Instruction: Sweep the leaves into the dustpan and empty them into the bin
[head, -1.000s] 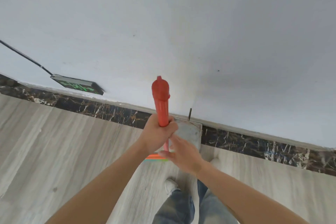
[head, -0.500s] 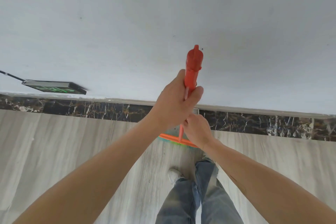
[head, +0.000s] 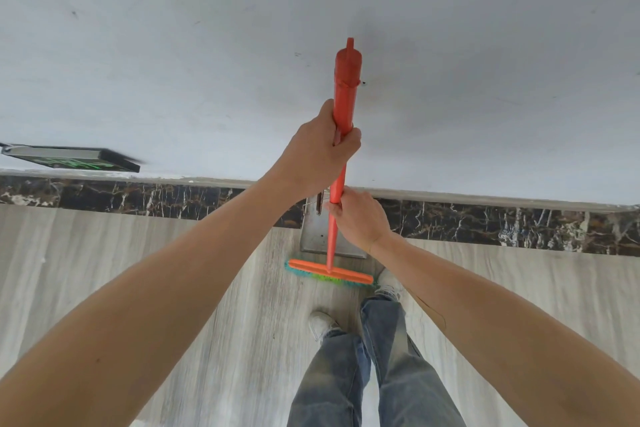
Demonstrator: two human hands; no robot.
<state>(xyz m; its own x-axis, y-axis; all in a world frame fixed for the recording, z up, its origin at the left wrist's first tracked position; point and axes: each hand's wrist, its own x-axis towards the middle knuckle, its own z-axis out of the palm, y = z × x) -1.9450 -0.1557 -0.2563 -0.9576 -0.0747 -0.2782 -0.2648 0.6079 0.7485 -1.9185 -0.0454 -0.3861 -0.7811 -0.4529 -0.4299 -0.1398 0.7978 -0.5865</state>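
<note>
Pale wood-grain floor (head: 173, 288) meets a white wall; left hand (head: 317, 156) fingers wrap the red broom handle (head: 343, 107), right hand (head: 362, 218) grasps it lower, above the metal dustpan (head: 313, 237).

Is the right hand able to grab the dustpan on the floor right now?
Probably not yet. The right hand grips the broom stick, as does the left hand, and the dustpan lies low on the floor against the wall, so the person would likely need to let go and bend.
</note>
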